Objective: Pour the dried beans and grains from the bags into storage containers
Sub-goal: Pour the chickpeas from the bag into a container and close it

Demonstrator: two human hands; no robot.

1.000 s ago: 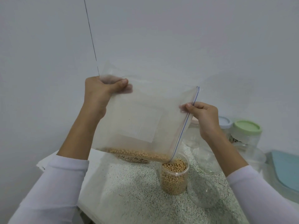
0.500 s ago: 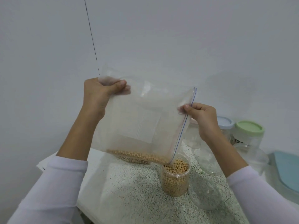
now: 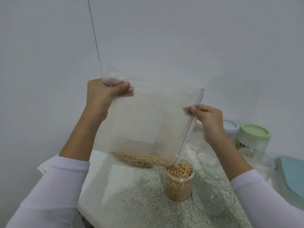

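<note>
Bag (image 3: 148,122) was tipped, open corner right over the container (image 3: 179,180); beans (image 3: 144,157) lined its low edge, container nearly brimful. Step: tail end of the pour. My left hand (image 3: 103,97) gripped the bag's raised bottom corner; right hand (image 3: 207,119) pinched the zip edge, mouth below my grip. Next, I judged: lift the left corner gently, keep the mouth centred, watch for overflow.

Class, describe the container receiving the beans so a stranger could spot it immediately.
Start at the speckled counter. Below the tilted zip bag's lowest corner stands a clear round jar. Unlike the empty or lidded jars around it, it is open and nearly full of tan beans.
</note>
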